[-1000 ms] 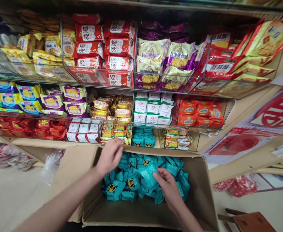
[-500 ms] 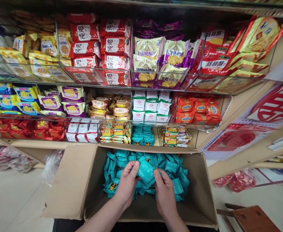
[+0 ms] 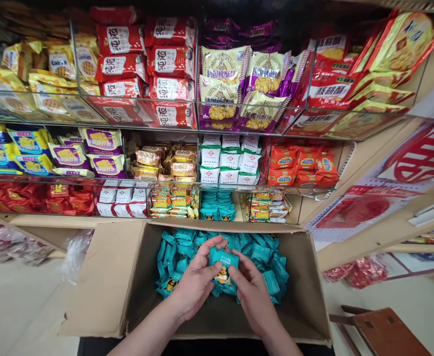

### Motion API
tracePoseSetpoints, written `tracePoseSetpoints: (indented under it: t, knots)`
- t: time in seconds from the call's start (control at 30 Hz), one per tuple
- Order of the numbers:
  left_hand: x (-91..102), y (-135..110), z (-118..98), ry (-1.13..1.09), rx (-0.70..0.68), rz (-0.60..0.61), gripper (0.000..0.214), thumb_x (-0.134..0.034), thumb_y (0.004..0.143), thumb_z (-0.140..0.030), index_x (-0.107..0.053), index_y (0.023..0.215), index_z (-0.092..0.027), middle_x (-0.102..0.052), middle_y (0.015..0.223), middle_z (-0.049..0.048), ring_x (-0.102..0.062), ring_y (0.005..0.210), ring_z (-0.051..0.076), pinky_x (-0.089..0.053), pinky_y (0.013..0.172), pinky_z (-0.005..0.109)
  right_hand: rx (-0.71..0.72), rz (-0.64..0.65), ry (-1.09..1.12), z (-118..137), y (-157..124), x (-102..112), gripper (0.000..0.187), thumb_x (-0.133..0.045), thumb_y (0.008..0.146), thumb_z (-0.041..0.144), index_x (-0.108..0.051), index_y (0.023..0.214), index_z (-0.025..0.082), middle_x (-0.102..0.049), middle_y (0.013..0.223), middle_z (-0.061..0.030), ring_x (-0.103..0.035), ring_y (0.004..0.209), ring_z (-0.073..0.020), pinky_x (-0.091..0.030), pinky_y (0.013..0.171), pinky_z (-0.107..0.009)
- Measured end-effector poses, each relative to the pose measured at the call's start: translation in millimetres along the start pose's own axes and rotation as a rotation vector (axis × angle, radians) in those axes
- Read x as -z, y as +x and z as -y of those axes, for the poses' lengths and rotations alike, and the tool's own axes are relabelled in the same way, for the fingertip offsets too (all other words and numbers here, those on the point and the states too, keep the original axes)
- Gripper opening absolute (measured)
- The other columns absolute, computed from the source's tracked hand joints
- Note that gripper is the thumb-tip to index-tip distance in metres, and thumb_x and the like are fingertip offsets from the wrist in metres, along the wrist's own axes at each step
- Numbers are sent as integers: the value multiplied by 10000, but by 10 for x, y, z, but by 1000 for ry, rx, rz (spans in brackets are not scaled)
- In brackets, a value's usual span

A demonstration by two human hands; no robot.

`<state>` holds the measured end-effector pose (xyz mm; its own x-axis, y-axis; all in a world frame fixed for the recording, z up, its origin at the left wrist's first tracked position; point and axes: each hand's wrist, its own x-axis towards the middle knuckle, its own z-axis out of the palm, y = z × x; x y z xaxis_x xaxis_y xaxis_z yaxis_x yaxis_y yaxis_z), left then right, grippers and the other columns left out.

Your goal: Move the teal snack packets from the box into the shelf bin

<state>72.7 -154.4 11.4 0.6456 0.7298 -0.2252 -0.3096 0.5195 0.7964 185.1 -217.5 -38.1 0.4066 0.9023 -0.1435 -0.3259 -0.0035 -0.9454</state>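
Between my two hands is a small teal snack packet [image 3: 224,260], its printed front with a dark and yellow picture facing me. My left hand [image 3: 198,277] grips its left side, the thumb pressed on the front. On the right edge my right hand [image 3: 252,284] closes with thumb and fingers. Both hands are over an open cardboard box [image 3: 302,296], which holds a heap of the same teal packets [image 3: 265,252]. The fingers behind the packet are partly hidden.
Beyond the box, clear-fronted shelf bins hold red packs [image 3: 170,59], purple and cream biscuit packs [image 3: 222,94], and a stack of teal packets [image 3: 217,203]. A box flap [image 3: 98,282] sticks out leftward. A wooden stool [image 3: 391,331] stands at lower right.
The packet has been turned so its picture side now shows upright, where before its text side was tilted. Both hands have shifted their hold on it, thumbs now on its front.
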Motion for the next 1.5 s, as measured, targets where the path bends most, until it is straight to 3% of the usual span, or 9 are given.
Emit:
tracePoseSetpoints:
  t: [0.13,0.3,0.5,0.57,0.63,0.8,1.07,1.3,1.5]
  knots:
    - [77,13,78,141,-24,40,570,-558,746,-206,-316,1249,-321,-414,1282,36,-361,1180,197,-317,939,325,-62,78,77,16,16,16,272,-641,688,306,-496,899,213,-605,876,-7,-554,778,-142,-443,662,-251]
    - [196,-8,62,535,-69,96,499,-510,771,-269,-345,1242,-256,-510,1175,57,-455,1094,191,-374,907,324,8,169,-180,74,76,133,255,-646,667,304,-493,843,201,-580,770,3,-536,679,-142,-431,578,-240]
    - [637,275,-660,1431,-527,-140,321,-424,801,-332,-515,1090,-224,-556,1110,46,-473,1059,184,-343,937,325,353,61,-738,683,643,320,294,-540,749,303,-490,1028,227,-561,999,-40,-525,896,-192,-409,785,-317]
    - [853,485,-905,1667,-531,-272,339,-377,811,-356,-538,1059,-190,-585,1062,63,-500,1020,197,-360,905,325,453,100,-1010,817,956,317,225,-524,750,240,-497,973,218,-547,979,-32,-504,920,-182,-387,802,-298]
    - [1032,676,-1046,1815,-384,-402,371,-337,812,-385,-547,1050,-192,-603,1037,69,-528,983,219,-394,842,330,423,165,-1257,826,1278,274,193,-536,727,178,-501,914,212,-525,942,-22,-493,912,-166,-377,793,-271]
    - [1178,829,-1059,1875,-14,-492,377,-335,777,-448,-562,1021,-272,-652,913,31,-588,848,230,-416,681,303,255,231,-1458,482,1941,116,263,-618,633,85,-529,852,199,-480,935,-24,-507,815,-143,-386,722,-251]
    - [1104,742,-1060,1855,-34,-502,301,-349,773,-382,-601,888,-265,-658,818,25,-593,784,220,-393,635,289,-44,309,-1596,48,2438,6,199,-494,817,291,-534,950,149,-544,983,-43,-531,846,-151,-439,739,-343]
    - [1148,782,-1028,1871,-51,-494,287,-349,769,-368,-597,879,-273,-657,830,17,-591,763,219,-384,612,289,-139,244,-1562,-188,2485,18,814,-645,633,221,-186,1302,157,-435,1184,-131,-480,1033,-207,-414,788,-293]
    - [1134,788,-1030,1880,-60,-491,282,-347,772,-365,-594,865,-264,-654,842,12,-588,765,210,-380,611,281,-193,258,-1565,-280,2513,36,874,-622,620,241,-118,1331,168,-332,1275,-168,-436,1105,-227,-380,826,-288]
